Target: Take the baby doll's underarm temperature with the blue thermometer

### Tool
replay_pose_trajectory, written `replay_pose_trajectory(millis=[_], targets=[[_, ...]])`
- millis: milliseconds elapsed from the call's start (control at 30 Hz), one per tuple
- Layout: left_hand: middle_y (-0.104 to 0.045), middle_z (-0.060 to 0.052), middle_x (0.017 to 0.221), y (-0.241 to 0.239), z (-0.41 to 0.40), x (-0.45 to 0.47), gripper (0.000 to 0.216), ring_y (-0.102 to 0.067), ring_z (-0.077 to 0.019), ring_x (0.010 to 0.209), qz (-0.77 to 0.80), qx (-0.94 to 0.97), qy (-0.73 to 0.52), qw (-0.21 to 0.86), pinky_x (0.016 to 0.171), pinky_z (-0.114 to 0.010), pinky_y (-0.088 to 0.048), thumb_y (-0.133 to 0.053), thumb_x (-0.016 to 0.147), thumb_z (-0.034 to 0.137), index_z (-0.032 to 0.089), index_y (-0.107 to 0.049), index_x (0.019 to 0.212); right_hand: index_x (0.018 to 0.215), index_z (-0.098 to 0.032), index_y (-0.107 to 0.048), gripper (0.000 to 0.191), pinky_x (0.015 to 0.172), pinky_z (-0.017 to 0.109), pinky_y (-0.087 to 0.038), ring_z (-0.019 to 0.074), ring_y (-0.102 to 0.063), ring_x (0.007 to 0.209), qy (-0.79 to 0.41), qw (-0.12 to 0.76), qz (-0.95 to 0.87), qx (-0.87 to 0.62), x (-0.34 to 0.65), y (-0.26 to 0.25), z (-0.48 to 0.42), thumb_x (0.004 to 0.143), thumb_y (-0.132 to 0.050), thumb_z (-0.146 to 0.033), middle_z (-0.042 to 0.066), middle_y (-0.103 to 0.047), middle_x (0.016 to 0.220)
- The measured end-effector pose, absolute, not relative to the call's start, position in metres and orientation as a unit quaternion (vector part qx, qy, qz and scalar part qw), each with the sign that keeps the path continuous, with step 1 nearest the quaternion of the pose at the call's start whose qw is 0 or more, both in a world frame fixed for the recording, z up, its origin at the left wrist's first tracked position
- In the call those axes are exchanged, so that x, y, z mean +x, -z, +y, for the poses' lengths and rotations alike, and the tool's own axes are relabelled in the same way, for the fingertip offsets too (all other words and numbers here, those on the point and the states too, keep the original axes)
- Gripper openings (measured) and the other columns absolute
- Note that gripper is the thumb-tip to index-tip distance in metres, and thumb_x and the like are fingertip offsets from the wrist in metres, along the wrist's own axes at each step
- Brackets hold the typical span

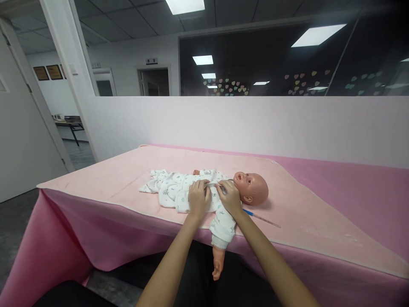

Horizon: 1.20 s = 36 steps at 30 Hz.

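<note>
Where the near edge of the table [105, 170] dips under a pink cloth, one bare arm [218, 262] of the doll [214, 205] hangs down over the side, with a white sleeve on its top part. A thin stick with a blue end [262, 218] lies just in from that near edge, close to the right wrist, and no hand is on it. A bit further in, the left hand [198, 197] and the right hand [229, 196] rest on the doll's chest, fingers bent, both seeming to pinch a thin pale strip [213, 184] between them. It is too small to tell what the strip is. The doll lies on its back near the middle of the near edge, head toward the right edge, feet toward the left corner. Its white clothes [174, 189] are already on: body, legs and sleeves look covered. The spot on the chest looks only part done, so I think what is left is there. Past the doll, a little hand [196, 172] pokes out toward the far edge. Behind that stand a white wall [239, 123] and a dark window [271, 59].
</note>
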<state>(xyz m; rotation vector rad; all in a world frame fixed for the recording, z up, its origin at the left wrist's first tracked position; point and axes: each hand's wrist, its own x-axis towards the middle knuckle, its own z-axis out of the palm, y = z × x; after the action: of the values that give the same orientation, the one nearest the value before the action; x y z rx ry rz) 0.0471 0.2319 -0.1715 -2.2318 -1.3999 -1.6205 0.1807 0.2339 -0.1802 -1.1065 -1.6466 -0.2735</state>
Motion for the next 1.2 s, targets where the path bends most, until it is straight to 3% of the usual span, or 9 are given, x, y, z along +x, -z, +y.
replay_pose_trajectory(millis=[500, 1200], targets=[[-0.06, -0.004, 0.085, 0.173, 0.232, 0.0474, 0.016, -0.052, -0.0168, 0.084, -0.453, -0.729, 0.507, 0.081, 0.079, -0.032, -0.038, -0.049, 0.082, 0.027, 0.02, -0.06, 0.091, 0.077, -0.02, -0.057, 0.017, 0.07, 0.029, -0.041, 0.0172, -0.055, 0.074, 0.115, 0.54, -0.693, -0.463, 0.1801, 0.1785, 0.2323, 0.085, -0.045, -0.029, 0.004, -0.062, 0.075], [-0.064, -0.002, 0.08, 0.173, 0.2326, 0.0443, 0.024, -0.054, -0.0153, 0.081, -0.438, -0.726, 0.529, 0.028, 0.077, -0.031, -0.038, -0.045, 0.086, 0.036, 0.021, -0.064, 0.084, 0.076, -0.02, -0.057, 0.017, 0.069, 0.029, -0.041, 0.0168, -0.055, 0.074, 0.117, 0.536, -0.694, -0.467, 0.1799, 0.1774, 0.2311, 0.085, -0.045, -0.029, 0.004, -0.062, 0.076]])
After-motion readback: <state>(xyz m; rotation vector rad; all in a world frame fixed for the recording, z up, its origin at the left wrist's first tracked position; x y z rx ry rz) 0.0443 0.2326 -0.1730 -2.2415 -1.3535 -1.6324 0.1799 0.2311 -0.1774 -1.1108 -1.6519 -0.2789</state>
